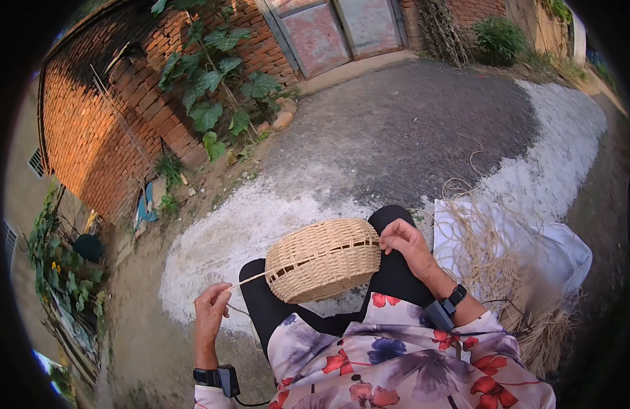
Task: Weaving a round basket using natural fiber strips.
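Observation:
A round basket (323,260) of pale twisted cord lies tilted on its side across my lap, between my knees. Around its wall runs a band of dark gaps. My left hand (211,308) is off to the left of the basket, pinching a cord (251,279) that stretches straight from the basket's left end. At the basket's right end my right hand (406,247) has its thumb and fingers pressed together against the rim by the gap band. Whatever lies between those right fingertips is too small to make out.
Loose tan cord (484,249) lies tangled over a white sack (567,252) at my right, with a thicker bundle (547,334) nearer me. Ahead are white-dusted ground (226,232), a leafy plant (219,82), a brick wall (90,136) and a metal door (332,31).

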`<state>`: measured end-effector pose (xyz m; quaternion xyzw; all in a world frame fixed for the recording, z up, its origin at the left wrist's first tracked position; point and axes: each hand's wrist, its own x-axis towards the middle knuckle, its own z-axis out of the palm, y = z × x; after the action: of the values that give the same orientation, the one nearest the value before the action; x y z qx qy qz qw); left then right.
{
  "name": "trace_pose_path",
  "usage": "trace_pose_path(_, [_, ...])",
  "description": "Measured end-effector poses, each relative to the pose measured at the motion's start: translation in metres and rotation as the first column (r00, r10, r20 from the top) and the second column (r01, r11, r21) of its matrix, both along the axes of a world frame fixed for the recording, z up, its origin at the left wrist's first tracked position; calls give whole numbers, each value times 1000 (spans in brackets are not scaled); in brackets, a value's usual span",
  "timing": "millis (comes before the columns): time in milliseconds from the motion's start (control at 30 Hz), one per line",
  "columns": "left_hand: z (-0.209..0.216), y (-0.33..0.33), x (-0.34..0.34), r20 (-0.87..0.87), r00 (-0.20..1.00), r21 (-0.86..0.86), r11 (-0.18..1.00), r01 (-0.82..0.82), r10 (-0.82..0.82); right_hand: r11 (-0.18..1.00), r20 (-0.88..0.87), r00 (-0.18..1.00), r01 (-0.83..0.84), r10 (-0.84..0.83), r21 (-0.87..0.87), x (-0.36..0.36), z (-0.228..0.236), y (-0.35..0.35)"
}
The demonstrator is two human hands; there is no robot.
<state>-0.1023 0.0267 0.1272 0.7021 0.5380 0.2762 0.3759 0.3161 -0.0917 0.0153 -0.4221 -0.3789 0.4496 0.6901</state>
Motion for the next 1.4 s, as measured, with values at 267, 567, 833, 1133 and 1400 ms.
trace_pose_path(267, [-62, -54, 53, 648, 761, -582, 642, 500, -5, 1000, 124, 992, 26, -25, -10, -10, -5, 15])
trace_pose_path(567, [-146, -42, 119, 842, 159, -510, 664, 547, 516, 997, 436, 897, 78, -65, -11, -27, 6, 22])
trace_pose_path(833, [-126, -45, 142, 886, 299, -461, 745, 482, 354, 988, 719, 694, 76, 46, -137, -2, 10, 24])
trace_pose_path(1133, [-136, -56, 176, 827, 514, -482, 760, 436, 229, 914, 966, 147, -319, -214, 251, -111, 95, 70])
trace_pose_path(1400, [-160, -57, 166, 863, 463, -423, 791, 443, 202, 863, 979, -137, -502, -150, 62, -188, 51, 94])
